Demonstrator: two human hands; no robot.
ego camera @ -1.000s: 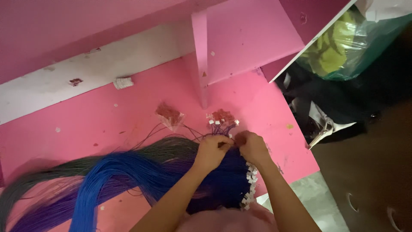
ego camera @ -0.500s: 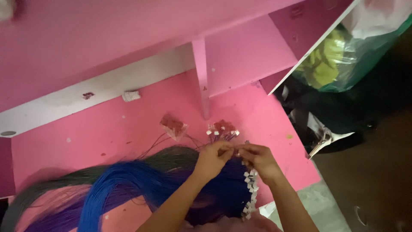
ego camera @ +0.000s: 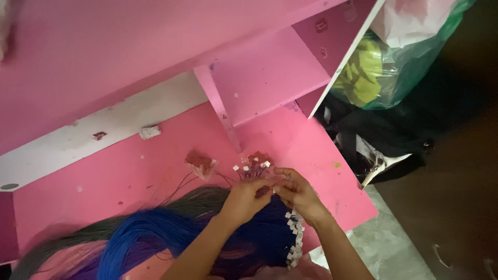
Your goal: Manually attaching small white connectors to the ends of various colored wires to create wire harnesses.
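Item: bundle of thin insulated wires [ego camera: 207, 236], blue strands over grey-green ones, fanned across the pink tabletop [ego camera: 104, 192] from 8 o'clock toward centre, many ends capped with small white connectors [ego camera: 294, 241]. Holders: left hand [ego camera: 248, 196] and right hand [ego camera: 296, 193], meeting fingertip to fingertip just above the bundle, at about 5 o'clock of the frame; fingers of both are drawn narrow, pinching what looks like one wire end or a small connector between them, the piece itself too small to tell. Just beyond the fingertips, at 12 o'clock from the hands, lies a small cluster of loose white connectors [ego camera: 254, 165] with reddish wire ends; a crumpled reddish packet [ego camera: 199, 161] sits at 10 o'clock, near but apart. Handling, judged: wires light, limp, prone to tangle and slide, best taken close behind the connector, not mid-strand; connectors small, hard and easily dropped, suited to a fingertip pinch. Surroundings: pink shelf divider [ego camera: 215, 103] at 12 o'clock; green plastic bag [ego camera: 404, 62] at 2 o'clock, off the table.
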